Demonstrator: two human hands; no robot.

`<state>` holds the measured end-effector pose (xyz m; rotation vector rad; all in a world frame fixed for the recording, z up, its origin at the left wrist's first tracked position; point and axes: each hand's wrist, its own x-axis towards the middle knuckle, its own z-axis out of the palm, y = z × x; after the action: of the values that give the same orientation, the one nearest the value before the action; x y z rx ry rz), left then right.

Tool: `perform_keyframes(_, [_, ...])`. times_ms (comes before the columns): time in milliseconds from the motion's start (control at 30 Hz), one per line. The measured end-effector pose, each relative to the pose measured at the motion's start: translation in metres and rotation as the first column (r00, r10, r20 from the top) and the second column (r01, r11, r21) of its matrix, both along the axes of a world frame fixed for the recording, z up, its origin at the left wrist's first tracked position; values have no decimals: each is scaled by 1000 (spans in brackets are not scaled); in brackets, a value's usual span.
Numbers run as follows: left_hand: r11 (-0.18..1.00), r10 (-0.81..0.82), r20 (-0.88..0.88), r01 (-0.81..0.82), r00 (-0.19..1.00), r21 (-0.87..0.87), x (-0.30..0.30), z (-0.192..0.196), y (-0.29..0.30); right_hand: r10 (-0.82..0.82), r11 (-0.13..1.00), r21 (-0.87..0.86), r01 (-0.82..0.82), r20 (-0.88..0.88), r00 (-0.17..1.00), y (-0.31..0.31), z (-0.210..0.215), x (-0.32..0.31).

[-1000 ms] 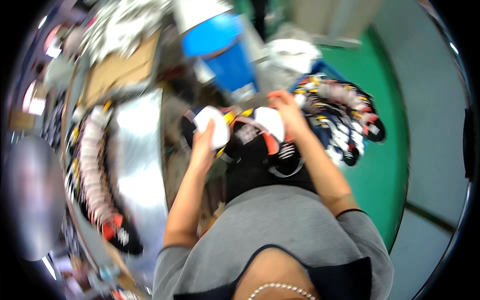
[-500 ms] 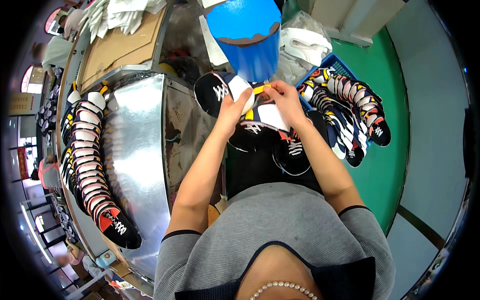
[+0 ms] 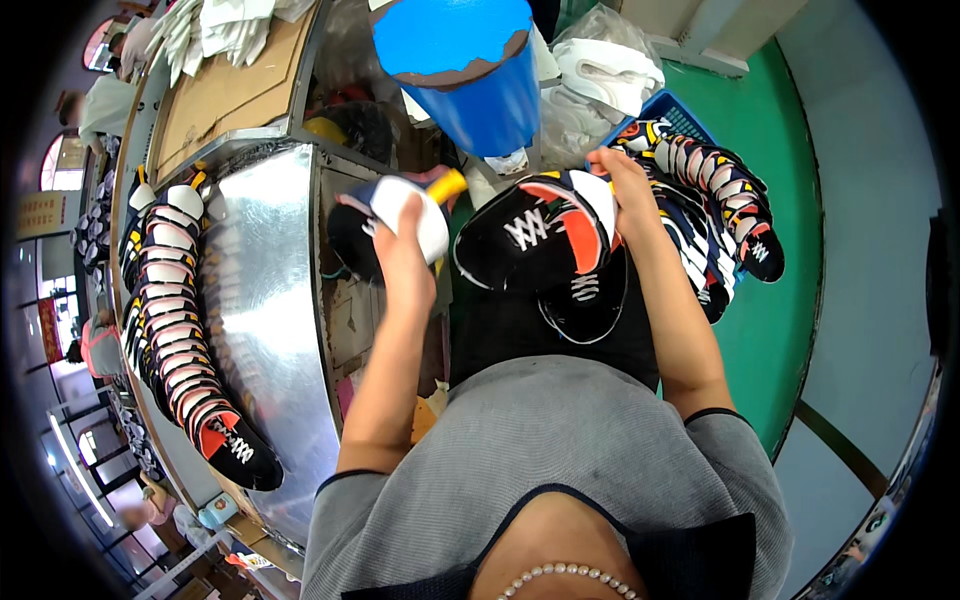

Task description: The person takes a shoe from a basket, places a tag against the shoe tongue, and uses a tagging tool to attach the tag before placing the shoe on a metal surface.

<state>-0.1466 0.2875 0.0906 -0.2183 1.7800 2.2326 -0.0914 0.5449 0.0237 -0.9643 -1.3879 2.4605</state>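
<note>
My left hand (image 3: 408,250) is closed on a shoe upper (image 3: 358,236), black with a white heel part and a yellow pull tab. My right hand (image 3: 625,190) grips another shoe upper (image 3: 512,238) at its white heel side; it is black with white laces and a coral lining. The two uppers are apart, side by side above my lap. Beneath the right one, another black laced upper (image 3: 590,310) rests on my dark-clothed legs. My right fingertips are partly hidden behind the piece.
On the metal-topped table (image 3: 270,290) at left lies a long row of nested uppers (image 3: 175,310). A blue bucket (image 3: 475,105) stands ahead. More stacked uppers (image 3: 715,180) lie over a blue basket (image 3: 680,112) at right, near white wrapped material (image 3: 610,75).
My hands have drawn apart. The left upper has moved left with my left hand, and the right upper has lifted and turned to show its laces and lining.
</note>
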Motion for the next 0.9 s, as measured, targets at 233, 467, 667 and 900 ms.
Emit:
perform_keyframes(233, [975, -223, -55, 222, 973, -30, 54, 0, 27, 115, 991, 87, -104, -134, 984, -101, 23, -2])
perform_keyframes(467, [919, -189, -158, 118, 969, -377, -2, -5, 29, 236, 872, 467, -145, -143, 961, -83, 18, -12])
perform_keyframes(667, [970, -179, -177, 144, 968, -196, -41, -21, 35, 20, 992, -121, -45, -203, 979, -74, 6, -41])
perform_keyframes(900, [955, -190, 488, 45, 852, 294, -100, -36, 48, 370, 887, -219, -407, -194, 909, -11, -26, -80])
